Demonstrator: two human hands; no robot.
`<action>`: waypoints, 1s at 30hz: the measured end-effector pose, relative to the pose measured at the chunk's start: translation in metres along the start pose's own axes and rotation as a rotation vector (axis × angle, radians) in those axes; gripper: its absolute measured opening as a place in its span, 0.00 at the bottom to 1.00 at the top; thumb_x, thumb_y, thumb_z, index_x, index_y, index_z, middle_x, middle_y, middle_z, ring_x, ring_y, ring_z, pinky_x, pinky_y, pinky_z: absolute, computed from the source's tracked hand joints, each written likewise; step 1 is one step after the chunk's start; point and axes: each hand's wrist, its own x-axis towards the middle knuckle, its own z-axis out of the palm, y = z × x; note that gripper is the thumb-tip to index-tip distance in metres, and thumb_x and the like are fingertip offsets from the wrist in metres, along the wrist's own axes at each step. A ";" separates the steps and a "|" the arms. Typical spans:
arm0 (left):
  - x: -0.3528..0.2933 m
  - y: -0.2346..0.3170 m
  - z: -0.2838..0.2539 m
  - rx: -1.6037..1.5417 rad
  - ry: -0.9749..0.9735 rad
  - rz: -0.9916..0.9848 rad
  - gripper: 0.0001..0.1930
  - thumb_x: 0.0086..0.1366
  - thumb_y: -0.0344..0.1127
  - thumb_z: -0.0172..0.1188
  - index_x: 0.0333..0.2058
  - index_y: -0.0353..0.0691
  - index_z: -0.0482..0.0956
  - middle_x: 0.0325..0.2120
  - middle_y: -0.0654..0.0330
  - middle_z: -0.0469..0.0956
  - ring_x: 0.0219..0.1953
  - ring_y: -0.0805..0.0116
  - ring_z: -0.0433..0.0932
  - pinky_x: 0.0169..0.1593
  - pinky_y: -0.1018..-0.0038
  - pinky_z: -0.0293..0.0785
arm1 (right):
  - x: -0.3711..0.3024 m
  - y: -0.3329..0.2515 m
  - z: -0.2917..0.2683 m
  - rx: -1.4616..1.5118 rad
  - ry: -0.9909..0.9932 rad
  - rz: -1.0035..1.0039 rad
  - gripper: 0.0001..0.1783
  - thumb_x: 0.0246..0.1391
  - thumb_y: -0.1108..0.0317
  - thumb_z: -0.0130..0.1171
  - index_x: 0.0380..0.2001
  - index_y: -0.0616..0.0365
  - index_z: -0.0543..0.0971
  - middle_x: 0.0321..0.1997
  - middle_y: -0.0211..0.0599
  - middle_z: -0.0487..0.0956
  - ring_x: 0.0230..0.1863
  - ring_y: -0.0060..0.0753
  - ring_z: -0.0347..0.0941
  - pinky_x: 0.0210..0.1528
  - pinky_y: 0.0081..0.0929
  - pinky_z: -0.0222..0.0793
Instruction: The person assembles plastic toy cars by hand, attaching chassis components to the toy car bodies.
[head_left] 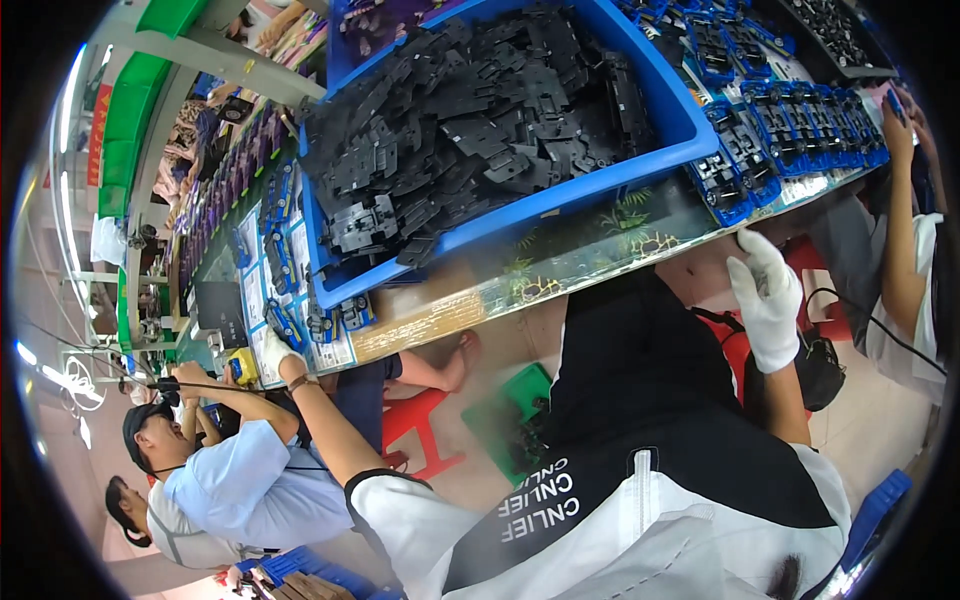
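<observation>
My left hand point(281, 353), in a white glove, reaches far out to the left edge of the table. Its fingers close on the near end of a blue toy car point(284, 321); the fingertips are small and partly hidden. White-gloved too, my right hand point(768, 300) hangs just off the table's front edge, fingers stretched apart with nothing in them. Nearest to it on the table is a blue car body with a black underside point(722, 188). Between my hands, a large blue bin point(560, 205) holds a heap of flat black plastic parts point(470, 120).
Rows of blue car bodies point(800, 125) cover the table's right part. A black tray point(835, 35) of small parts stands beyond. At left, a co-worker point(235, 480) sits near a yellow object point(242, 366). Below are a red stool point(415, 430) and a green crate point(510, 415).
</observation>
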 end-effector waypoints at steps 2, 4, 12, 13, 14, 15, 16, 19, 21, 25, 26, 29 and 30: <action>-0.022 0.009 -0.016 0.004 0.168 0.088 0.19 0.65 0.39 0.51 0.45 0.27 0.75 0.42 0.51 0.77 0.40 0.61 0.74 0.48 0.71 0.68 | 0.012 0.000 0.000 -0.018 -0.016 0.030 0.19 0.49 0.75 0.62 0.47 0.60 0.75 0.20 0.26 0.72 0.18 0.17 0.62 0.25 0.17 0.64; -0.100 0.055 0.003 0.122 0.408 0.258 0.19 0.65 0.38 0.50 0.47 0.27 0.73 0.43 0.48 0.76 0.40 0.58 0.75 0.48 0.68 0.68 | 0.023 -0.002 0.000 -0.126 -0.049 0.100 0.21 0.46 0.74 0.64 0.46 0.56 0.75 0.20 0.28 0.73 0.16 0.22 0.64 0.24 0.19 0.65; -0.442 0.149 0.070 -0.478 -0.714 0.094 0.16 0.70 0.40 0.42 0.45 0.34 0.71 0.38 0.58 0.75 0.37 0.68 0.75 0.44 0.72 0.71 | 0.009 0.036 0.001 -0.187 -0.027 -0.092 0.14 0.46 0.76 0.62 0.39 0.57 0.76 0.25 0.36 0.77 0.20 0.31 0.73 0.27 0.23 0.69; -0.474 0.168 0.083 -0.504 -1.045 0.046 0.17 0.70 0.39 0.43 0.47 0.32 0.71 0.39 0.54 0.76 0.36 0.66 0.77 0.44 0.72 0.72 | 0.000 0.038 -0.005 -0.159 -0.036 -0.085 0.14 0.45 0.76 0.63 0.38 0.57 0.76 0.24 0.37 0.77 0.20 0.31 0.73 0.26 0.23 0.68; -0.500 0.155 0.103 -0.763 -1.235 -0.121 0.17 0.67 0.37 0.44 0.49 0.31 0.70 0.44 0.49 0.74 0.44 0.59 0.75 0.46 0.71 0.74 | -0.008 0.036 -0.009 -0.127 -0.051 -0.082 0.14 0.44 0.77 0.63 0.38 0.57 0.76 0.24 0.37 0.76 0.20 0.31 0.73 0.25 0.24 0.68; -0.521 0.163 0.120 -0.768 -1.409 -0.234 0.26 0.69 0.48 0.41 0.55 0.31 0.64 0.48 0.46 0.72 0.49 0.54 0.73 0.51 0.65 0.71 | -0.015 0.031 -0.015 -0.131 -0.065 -0.078 0.14 0.44 0.77 0.63 0.38 0.57 0.76 0.24 0.37 0.76 0.20 0.31 0.73 0.25 0.24 0.68; -0.541 0.170 0.133 -0.932 -1.493 -0.515 0.33 0.67 0.57 0.39 0.58 0.33 0.60 0.50 0.46 0.70 0.51 0.53 0.71 0.54 0.62 0.69 | -0.023 0.025 -0.021 -0.151 -0.074 -0.126 0.14 0.44 0.77 0.64 0.37 0.56 0.76 0.23 0.37 0.76 0.20 0.32 0.72 0.25 0.25 0.67; -0.586 0.188 0.155 -1.080 -1.584 -0.888 0.52 0.53 0.78 0.34 0.63 0.38 0.52 0.55 0.47 0.65 0.56 0.49 0.66 0.60 0.57 0.61 | -0.045 0.021 -0.024 -0.190 -0.106 -0.202 0.15 0.40 0.76 0.66 0.34 0.55 0.75 0.20 0.36 0.73 0.19 0.36 0.70 0.22 0.29 0.64; -0.602 0.202 0.158 -1.145 -1.505 -0.996 0.55 0.46 0.82 0.36 0.63 0.44 0.54 0.56 0.52 0.65 0.56 0.49 0.67 0.60 0.54 0.61 | -0.052 0.008 -0.025 -0.139 -0.216 -0.254 0.15 0.37 0.75 0.67 0.32 0.54 0.76 0.19 0.36 0.72 0.18 0.40 0.68 0.22 0.32 0.63; -0.595 0.203 0.153 -1.294 -1.345 -1.170 0.50 0.42 0.81 0.46 0.56 0.48 0.63 0.48 0.58 0.71 0.53 0.56 0.70 0.53 0.56 0.70 | -0.059 0.006 -0.022 0.035 -0.272 -0.210 0.30 0.30 0.60 0.74 0.40 0.61 0.77 0.21 0.31 0.73 0.18 0.31 0.67 0.23 0.26 0.62; -0.595 0.199 0.155 -1.265 -1.298 -1.158 0.51 0.41 0.81 0.46 0.57 0.49 0.62 0.48 0.58 0.71 0.53 0.55 0.70 0.54 0.56 0.70 | -0.064 0.014 -0.020 0.125 -0.161 -0.188 0.42 0.25 0.54 0.76 0.46 0.64 0.73 0.29 0.34 0.76 0.22 0.30 0.69 0.24 0.23 0.62; -0.589 0.201 0.144 -1.256 -1.153 -1.073 0.51 0.41 0.81 0.47 0.58 0.50 0.62 0.48 0.58 0.71 0.52 0.55 0.70 0.54 0.56 0.69 | -0.034 -0.029 -0.004 -0.164 -0.125 -0.262 0.44 0.25 0.53 0.76 0.48 0.60 0.73 0.43 0.40 0.75 0.42 0.41 0.71 0.43 0.35 0.67; -0.589 0.207 0.140 -1.188 -1.106 -1.039 0.48 0.46 0.80 0.44 0.57 0.49 0.64 0.46 0.55 0.72 0.52 0.51 0.70 0.56 0.52 0.65 | -0.035 -0.024 0.004 -0.204 -0.124 -0.243 0.42 0.26 0.54 0.76 0.48 0.59 0.73 0.45 0.40 0.74 0.45 0.43 0.71 0.46 0.37 0.66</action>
